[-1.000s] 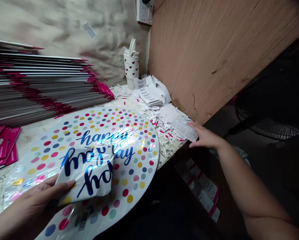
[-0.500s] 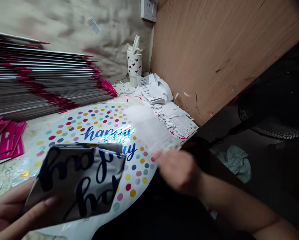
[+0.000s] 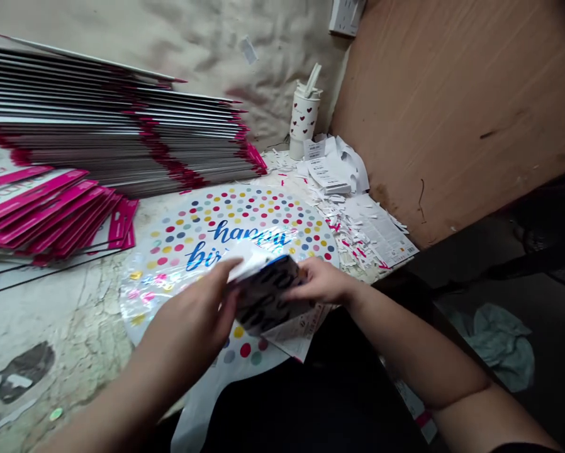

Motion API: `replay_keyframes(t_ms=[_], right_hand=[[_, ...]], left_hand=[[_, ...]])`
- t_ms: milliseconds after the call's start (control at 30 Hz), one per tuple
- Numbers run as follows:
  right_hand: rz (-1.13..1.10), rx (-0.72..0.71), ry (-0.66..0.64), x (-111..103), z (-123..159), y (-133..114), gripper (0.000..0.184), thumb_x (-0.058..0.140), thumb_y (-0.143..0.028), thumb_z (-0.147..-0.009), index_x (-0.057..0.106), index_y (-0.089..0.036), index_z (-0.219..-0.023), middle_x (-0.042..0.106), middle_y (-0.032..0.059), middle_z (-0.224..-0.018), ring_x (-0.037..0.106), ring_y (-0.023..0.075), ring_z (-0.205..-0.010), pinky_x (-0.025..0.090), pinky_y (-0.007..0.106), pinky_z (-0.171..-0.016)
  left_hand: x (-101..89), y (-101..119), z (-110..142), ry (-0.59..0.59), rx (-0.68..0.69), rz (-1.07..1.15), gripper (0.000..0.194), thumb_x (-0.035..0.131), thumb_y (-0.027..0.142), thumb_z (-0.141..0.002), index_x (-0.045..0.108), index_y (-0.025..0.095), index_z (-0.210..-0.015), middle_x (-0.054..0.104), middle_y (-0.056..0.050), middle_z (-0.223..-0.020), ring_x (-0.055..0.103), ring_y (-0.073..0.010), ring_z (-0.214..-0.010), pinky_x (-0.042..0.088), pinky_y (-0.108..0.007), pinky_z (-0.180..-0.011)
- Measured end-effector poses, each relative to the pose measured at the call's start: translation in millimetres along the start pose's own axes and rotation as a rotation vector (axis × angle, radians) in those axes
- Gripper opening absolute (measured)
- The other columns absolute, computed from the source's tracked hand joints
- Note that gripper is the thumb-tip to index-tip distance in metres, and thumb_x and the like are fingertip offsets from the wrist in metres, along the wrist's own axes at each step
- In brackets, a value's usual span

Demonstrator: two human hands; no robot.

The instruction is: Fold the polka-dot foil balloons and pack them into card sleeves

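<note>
Above a flat white foil balloon point(image 3: 257, 204), printed with coloured dots and blue "happy birthday" lettering, I hold a folded foil balloon point(image 3: 266, 299) whose silvery back shows dark lettering. My left hand point(image 3: 195, 314) grips its left side between thumb and fingers. On the right side, my right hand point(image 3: 323, 283) has its thumb over the folded foil and fingers behind. A thin white printed sheet point(image 3: 294, 336) hangs beneath the foil near my right hand; motion blur hides which fingers pinch it. The flat balloon's white tail point(image 3: 195, 409) drapes over the table's front edge.
Stacked flat packages with pink tops point(image 3: 169, 138) line the wall, with a fanned pile point(image 3: 70, 214) in front. A heart-patterned tumbler point(image 3: 304, 119), label sheets point(image 3: 332, 170) and paper scraps point(image 3: 351, 229) lie right, beside a wooden panel point(image 3: 443, 107). A cloth point(image 3: 499, 346) lies below.
My right hand has brought the white sheet left and down to the folded balloon. My left hand has moved right and up with the balloon, and the view has swung left.
</note>
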State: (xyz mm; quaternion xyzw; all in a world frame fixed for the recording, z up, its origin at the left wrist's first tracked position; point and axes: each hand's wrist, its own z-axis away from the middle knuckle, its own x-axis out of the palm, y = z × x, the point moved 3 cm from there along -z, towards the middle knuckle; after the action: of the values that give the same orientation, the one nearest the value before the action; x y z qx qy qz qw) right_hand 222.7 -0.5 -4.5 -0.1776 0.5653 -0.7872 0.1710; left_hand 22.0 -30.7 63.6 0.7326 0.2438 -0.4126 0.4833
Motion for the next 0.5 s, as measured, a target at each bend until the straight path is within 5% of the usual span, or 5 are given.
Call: replay_keyframes(t_ms=[100,200,267,367,500], right_hand=[[-0.081,-0.003,0.399,-38,-23,13,0.032,0.080,-0.025,-0.053,0.067,-0.013,-0.079,0.070,0.0047,-0.076,0.065,0.0179,-0.071,0.053,0.033,-0.072],[-0.136,-0.047,0.482,-60,-37,10,0.034,0.079,-0.024,-0.055,0.065,-0.015,-0.085,0.071,0.0035,-0.081,0.066,0.0173,-0.074,0.053,0.034,-0.077],[-0.163,-0.058,0.465,-66,-37,2,0.035,0.079,-0.025,-0.054,0.065,-0.015,-0.084,0.071,0.0038,-0.080,0.067,0.0180,-0.074,0.054,0.034,-0.076],[-0.194,-0.080,0.410,-71,-32,-9,0.035,0.080,-0.024,-0.054,0.065,-0.014,-0.084,0.071,0.0042,-0.081,0.067,0.0179,-0.075,0.054,0.033,-0.076],[-0.077,-0.071,0.323,-73,-35,-6,0.035,0.076,-0.030,-0.061,0.064,-0.015,-0.091,0.071,0.0053,-0.084,0.067,0.0190,-0.076,0.054,0.034,-0.074]], left_hand=[[45.0,31,11,0.086,0.178,-0.202,0.035,0.035,0.018,-0.087,0.056,0.015,-0.115,0.063,-0.014,-0.112,0.059,-0.0249,-0.100,0.046,-0.042,-0.088],[104.1,46,20,-0.243,0.183,-0.263,0.057,0.042,0.041,-0.086,0.043,0.006,-0.131,0.040,-0.022,-0.137,0.041,-0.0362,-0.124,0.039,-0.049,-0.096],[118.4,36,21,-0.402,0.115,-0.256,0.075,0.042,0.055,-0.082,0.031,0.007,-0.138,0.024,-0.022,-0.145,0.023,-0.0390,-0.133,0.027,-0.056,-0.103],[91.5,2,19,-0.580,0.262,-0.079,0.060,0.040,0.053,-0.084,0.039,0.023,-0.135,0.030,-0.011,-0.145,0.018,-0.0329,-0.136,0.011,-0.060,-0.106],[29.9,-40,13,-0.802,0.341,0.209,0.029,0.046,0.039,-0.086,0.070,0.028,-0.074,0.072,0.000,-0.093,0.055,-0.0209,-0.113,0.026,-0.040,-0.106]])
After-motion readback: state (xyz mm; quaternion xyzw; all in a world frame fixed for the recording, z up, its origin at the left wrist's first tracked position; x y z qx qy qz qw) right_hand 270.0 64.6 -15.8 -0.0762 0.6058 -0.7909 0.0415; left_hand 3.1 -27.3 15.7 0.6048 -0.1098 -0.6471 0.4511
